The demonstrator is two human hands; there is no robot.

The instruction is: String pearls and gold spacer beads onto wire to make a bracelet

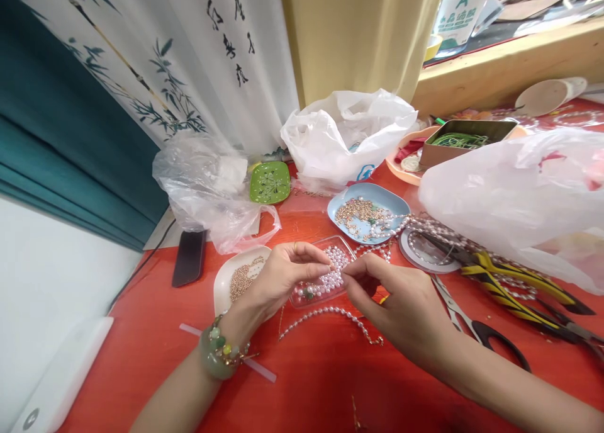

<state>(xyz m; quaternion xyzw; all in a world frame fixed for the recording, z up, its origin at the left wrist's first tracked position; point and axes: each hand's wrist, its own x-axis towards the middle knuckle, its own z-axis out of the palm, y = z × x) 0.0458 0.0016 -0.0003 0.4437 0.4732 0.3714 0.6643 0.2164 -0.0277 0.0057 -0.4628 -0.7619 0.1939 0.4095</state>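
Note:
Over a clear plastic box (296, 299) of pearl beads (334, 270), both my hands are held close together with fingertips pinched. My left hand (287, 272), wearing a ring, a green bangle and a beaded bracelet, is closed on something too small to name. Just to its right, my right hand (384, 294) pinches too, and what lies between its fingers cannot be made out. Below the box, a pearl bracelet strand (325, 312) with a gold chain end lies on the red table. A cream dish (221, 288) of small gold beads stands partly behind my left wrist.
A blue dish (344, 197) holds gold pieces and pearls. To the right lie a spool (408, 257), scissors (472, 326) and yellow-black pliers (509, 294). White plastic bags (349, 131), a green dish (270, 182), a phone (189, 258) and a tin (472, 137) of green cord surround the work area.

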